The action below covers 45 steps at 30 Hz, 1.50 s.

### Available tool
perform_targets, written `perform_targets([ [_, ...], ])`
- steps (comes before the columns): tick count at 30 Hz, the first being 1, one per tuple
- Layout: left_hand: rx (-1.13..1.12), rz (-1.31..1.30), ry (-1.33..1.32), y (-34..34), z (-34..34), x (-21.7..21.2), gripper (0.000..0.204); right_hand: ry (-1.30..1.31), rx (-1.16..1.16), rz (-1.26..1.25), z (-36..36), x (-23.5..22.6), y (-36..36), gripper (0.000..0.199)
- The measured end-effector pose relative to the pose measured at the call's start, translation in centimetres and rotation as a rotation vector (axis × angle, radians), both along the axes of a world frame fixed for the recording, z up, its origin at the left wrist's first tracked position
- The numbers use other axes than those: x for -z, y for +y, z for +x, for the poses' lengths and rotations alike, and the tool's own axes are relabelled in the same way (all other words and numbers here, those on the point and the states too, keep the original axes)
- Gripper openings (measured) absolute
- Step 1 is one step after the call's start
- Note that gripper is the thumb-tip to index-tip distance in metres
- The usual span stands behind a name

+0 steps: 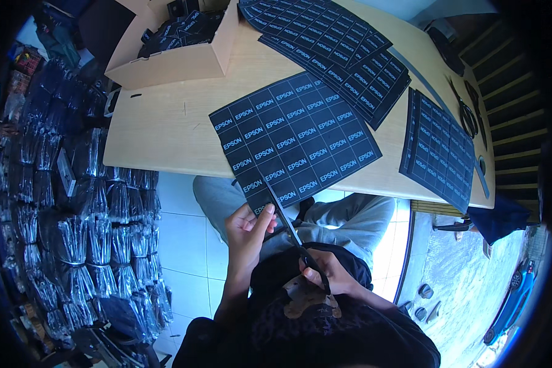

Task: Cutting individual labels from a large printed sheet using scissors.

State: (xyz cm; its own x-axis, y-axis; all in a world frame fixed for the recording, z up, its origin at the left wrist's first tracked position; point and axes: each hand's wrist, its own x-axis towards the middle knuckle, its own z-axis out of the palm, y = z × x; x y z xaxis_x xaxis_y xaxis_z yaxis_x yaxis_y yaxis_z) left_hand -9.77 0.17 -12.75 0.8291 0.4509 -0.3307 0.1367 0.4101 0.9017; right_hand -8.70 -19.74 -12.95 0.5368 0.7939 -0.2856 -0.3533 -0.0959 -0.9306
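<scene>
A black sheet of printed labels [293, 144] lies on the wooden table [159, 122] and hangs over its near edge. My left hand [246, 230] pinches the sheet's lower corner between thumb and fingers. My right hand [325, 273] grips the handles of black scissors [288, 224], whose blades run up into the sheet's lower edge along a row of labels. Both forearms come in from the lower edge over my dark clothing.
More black label sheets lie at the table's far side [325, 37] and right end [438, 150]. A cardboard box [178, 58] with black items sits at the far left. Bundles of black packets [86, 233] are stacked on the floor at left. Another pair of scissors [466, 113] lies at the right.
</scene>
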Motion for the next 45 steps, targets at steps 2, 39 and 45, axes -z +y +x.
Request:
perform_targets([
  [2,-0.004,-0.008,0.012,0.0,0.1,-0.1,0.011,0.019,0.004,0.001,0.0,0.0,0.0,0.028],
  [39,-0.013,-0.005,-0.010,0.1,0.5,-0.6,0.013,-0.067,-0.101,0.062,1.6,0.9,1.8,0.057],
  [45,0.003,-0.019,0.011,-0.1,0.2,-0.5,0.012,-0.057,-0.080,0.059,1.6,0.9,2.6,0.064],
])
